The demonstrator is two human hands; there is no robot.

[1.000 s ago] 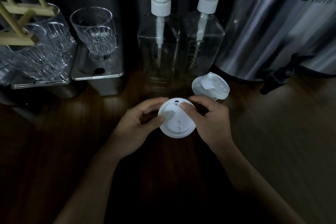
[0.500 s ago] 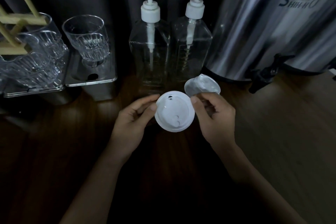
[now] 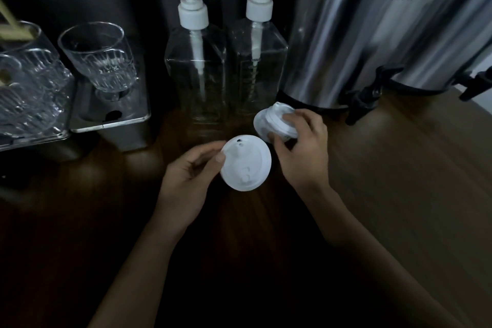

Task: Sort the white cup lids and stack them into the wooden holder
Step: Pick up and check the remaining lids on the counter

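A round white cup lid point(image 3: 246, 164) with a sip hole is held at its left edge by my left hand point(image 3: 190, 177), thumb on top, above the dark wooden counter. Just behind it to the right, my right hand point(image 3: 303, 150) grips a small stack of white cup lids point(image 3: 274, 121) tilted on its side, with thumb and fingers curled round it. A bit of the wooden holder point(image 3: 13, 32) shows at the far left edge, above the glasses.
Two clear pump bottles point(image 3: 198, 72) point(image 3: 257, 69) stand right behind the lids. A steel dispenser point(image 3: 354, 34) with a black tap point(image 3: 364, 96) fills the back right. Glasses point(image 3: 99, 57) on metal trays point(image 3: 109, 120) sit at the left.
My right hand let go of the single lid and moved back-right to grip the tilted lid stack. My left hand alone now holds the single lid.
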